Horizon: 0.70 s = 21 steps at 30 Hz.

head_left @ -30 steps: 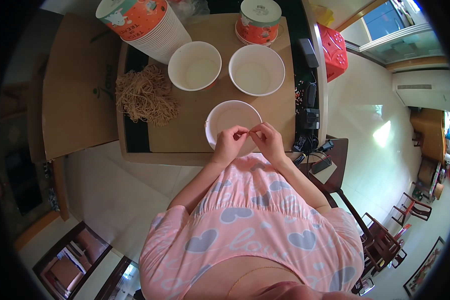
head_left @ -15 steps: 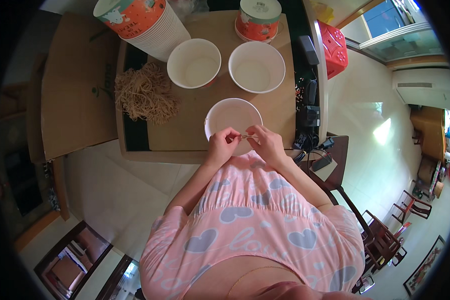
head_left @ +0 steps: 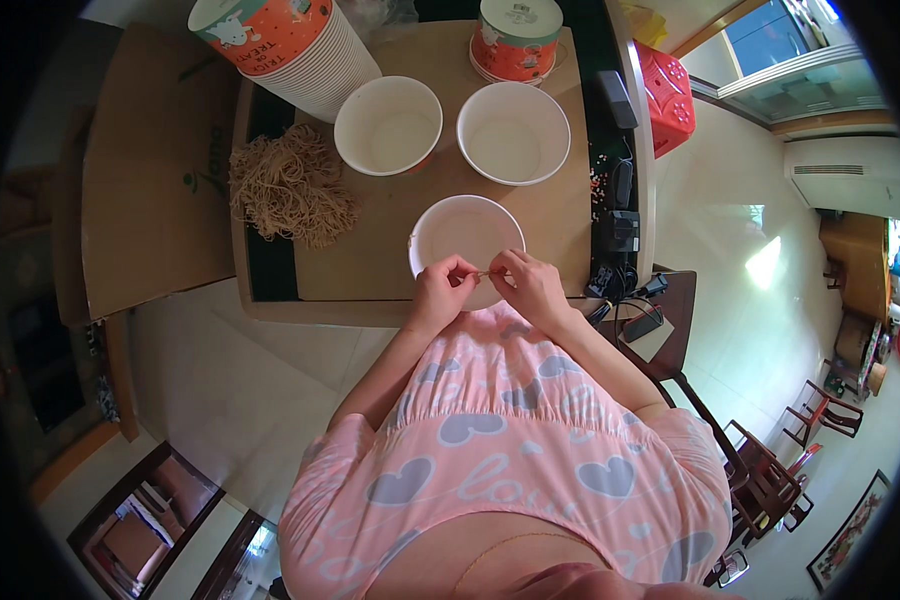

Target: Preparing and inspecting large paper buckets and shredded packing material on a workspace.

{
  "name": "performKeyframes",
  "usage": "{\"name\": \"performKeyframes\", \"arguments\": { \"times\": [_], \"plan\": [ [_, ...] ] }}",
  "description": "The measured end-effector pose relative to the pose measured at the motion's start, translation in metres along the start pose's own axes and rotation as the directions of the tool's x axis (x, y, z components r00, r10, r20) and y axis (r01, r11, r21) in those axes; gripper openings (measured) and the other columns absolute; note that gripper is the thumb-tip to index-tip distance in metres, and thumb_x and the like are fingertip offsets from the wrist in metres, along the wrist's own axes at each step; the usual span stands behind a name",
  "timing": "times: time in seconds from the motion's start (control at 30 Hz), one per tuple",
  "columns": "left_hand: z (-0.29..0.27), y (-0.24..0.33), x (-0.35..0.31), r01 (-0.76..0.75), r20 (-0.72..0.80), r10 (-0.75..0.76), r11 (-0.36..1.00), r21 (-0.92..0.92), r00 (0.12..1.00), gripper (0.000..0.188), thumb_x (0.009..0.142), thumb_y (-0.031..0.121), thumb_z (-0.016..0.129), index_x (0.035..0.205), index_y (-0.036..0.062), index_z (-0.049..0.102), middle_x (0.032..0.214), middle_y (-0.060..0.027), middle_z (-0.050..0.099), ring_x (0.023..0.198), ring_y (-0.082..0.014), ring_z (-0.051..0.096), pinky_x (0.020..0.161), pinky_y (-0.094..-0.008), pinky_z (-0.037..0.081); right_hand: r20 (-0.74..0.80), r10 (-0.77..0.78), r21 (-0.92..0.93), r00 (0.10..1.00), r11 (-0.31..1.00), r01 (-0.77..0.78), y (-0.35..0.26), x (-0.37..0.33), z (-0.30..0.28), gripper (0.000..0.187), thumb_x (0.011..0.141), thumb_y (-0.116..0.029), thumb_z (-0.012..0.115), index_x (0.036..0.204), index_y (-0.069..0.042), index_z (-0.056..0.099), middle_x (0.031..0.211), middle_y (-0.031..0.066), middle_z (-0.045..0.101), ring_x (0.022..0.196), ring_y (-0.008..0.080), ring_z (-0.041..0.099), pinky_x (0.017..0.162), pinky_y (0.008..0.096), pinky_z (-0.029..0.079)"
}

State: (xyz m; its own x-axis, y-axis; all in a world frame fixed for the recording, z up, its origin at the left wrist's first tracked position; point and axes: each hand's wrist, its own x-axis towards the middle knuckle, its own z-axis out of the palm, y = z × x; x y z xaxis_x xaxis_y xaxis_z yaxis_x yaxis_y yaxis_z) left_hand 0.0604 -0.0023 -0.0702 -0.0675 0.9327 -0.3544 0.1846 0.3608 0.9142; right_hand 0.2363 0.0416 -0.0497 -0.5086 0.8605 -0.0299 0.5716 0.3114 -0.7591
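Your left hand (head_left: 442,294) and right hand (head_left: 531,290) pinch a thin tan strand (head_left: 484,273) between them above the near white tub (head_left: 465,232); farther off stand two more open tubs (head_left: 513,140), a tangled tan bundle (head_left: 290,185) left, black adapters (head_left: 622,231) right

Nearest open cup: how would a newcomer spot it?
On the table, find the brown cardboard sheet. The nearest cup stands by its near edge. Unlike the left cup and right cup farther back, it sits partly beneath the left hand and right hand.
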Motion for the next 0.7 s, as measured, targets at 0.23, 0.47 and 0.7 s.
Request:
{"name": "performKeyframes", "arguments": {
  "times": [0.23, 0.47, 0.7],
  "plan": [
    [0.0026, 0.0036, -0.0001, -0.015, 0.045, 0.015, 1.0, 0.003, 0.999, 0.015, 0.083, 0.005, 0.065, 0.097, -0.0013, 0.067, 0.079, -0.0088, 0.07, 0.073, -0.0128, 0.066, 0.068, -0.0258, 0.053, -0.013, -0.018, 0.003, 1.0, 1.0, 0.018, 0.002, 0.0, 0.0014, 0.008, 0.082, -0.014, 0.061, 0.087, -0.009, 0.058, 0.083, 0.0083, 0.061, 0.072, 0.0295, 0.063, 0.061, 0.0391, 0.05],
    [0.003, 0.0028, 0.0022, 0.049, 0.038, -0.049, 0.999, -0.005, 0.998, 0.01, 0.085, 0.004, 0.063, 0.092, -0.0024, 0.067, 0.078, -0.0085, 0.07, 0.072, -0.0127, 0.066, 0.066, -0.0255, 0.052, 0.004, 0.012, 0.06, 1.0, 0.998, -0.012, 0.0022, 0.0002, 0.0002, 0.011, 0.081, -0.013, 0.061, 0.089, -0.008, 0.057, 0.084, 0.0091, 0.061, 0.073, 0.03, 0.062, 0.062, 0.039, 0.05],
    [0.0021, 0.0005, 0.0023, 0.05, 0.041, -0.049, 0.999, -0.01, 0.998, 0.009, 0.085, 0.005, 0.064, 0.089, -0.0025, 0.067, 0.078, -0.0078, 0.07, 0.072, -0.0124, 0.066, 0.066, -0.0251, 0.052, -0.007, -0.034, -0.008, 0.999, 0.999, 0.034, -0.0021, 0.0007, -0.0012, 0.007, 0.081, -0.014, 0.061, 0.087, -0.011, 0.064, 0.079, 0.0081, 0.058, 0.069, 0.0288, 0.062, 0.06, 0.039, 0.05]
  ]
}}
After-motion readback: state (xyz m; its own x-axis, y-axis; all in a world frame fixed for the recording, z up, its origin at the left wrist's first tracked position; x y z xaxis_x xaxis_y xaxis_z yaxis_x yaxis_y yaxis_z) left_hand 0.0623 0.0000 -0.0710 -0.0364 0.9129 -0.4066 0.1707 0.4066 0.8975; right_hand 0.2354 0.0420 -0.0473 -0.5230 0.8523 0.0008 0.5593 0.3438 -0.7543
